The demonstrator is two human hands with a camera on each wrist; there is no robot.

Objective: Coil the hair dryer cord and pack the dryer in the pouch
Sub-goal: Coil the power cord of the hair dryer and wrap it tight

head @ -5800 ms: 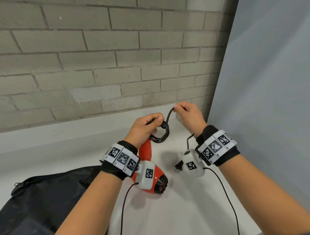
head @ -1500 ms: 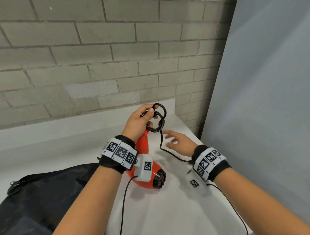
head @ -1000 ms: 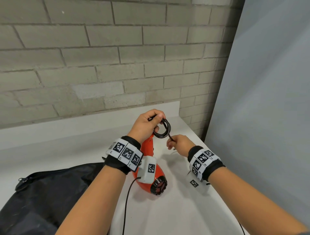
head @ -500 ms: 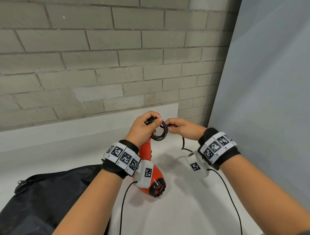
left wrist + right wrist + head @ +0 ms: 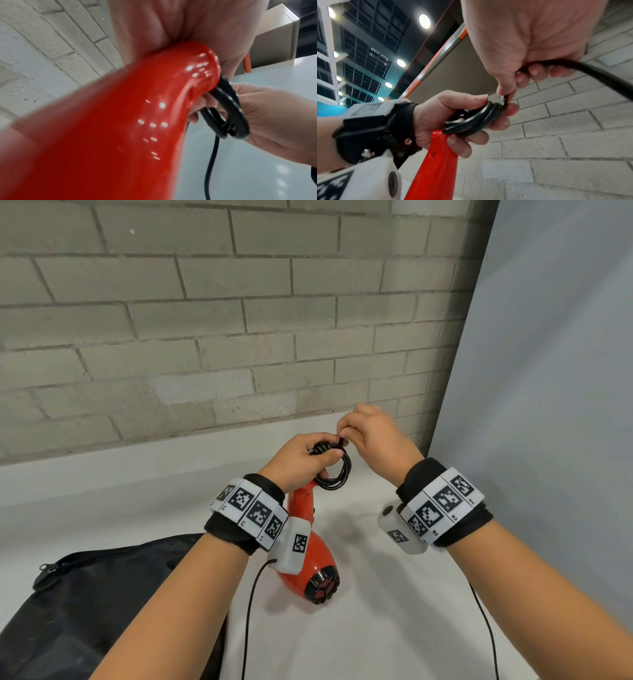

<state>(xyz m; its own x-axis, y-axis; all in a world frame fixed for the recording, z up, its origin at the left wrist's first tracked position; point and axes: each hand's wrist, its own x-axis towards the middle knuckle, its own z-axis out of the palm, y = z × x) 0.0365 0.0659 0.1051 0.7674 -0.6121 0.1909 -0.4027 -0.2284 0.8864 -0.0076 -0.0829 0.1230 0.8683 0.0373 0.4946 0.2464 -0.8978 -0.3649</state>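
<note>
A red hair dryer stands nozzle-down on the white counter, its handle pointing up. My left hand grips the handle top together with several loops of the black cord, which shows as a coil under the thumb. My right hand pinches the free run of cord right at the coil, and the rest of that cord passes through the curled fingers and off to the right. The plug is not visible. The black pouch lies at lower left.
A brick wall runs behind the counter, and a grey panel closes the right side. Thin black sensor wires hang from both wristbands over the counter.
My right hand went down to the counter, took the loose cord and brought it up to the coil. It now sits slightly higher, laying cord onto the loops my left hand holds.
</note>
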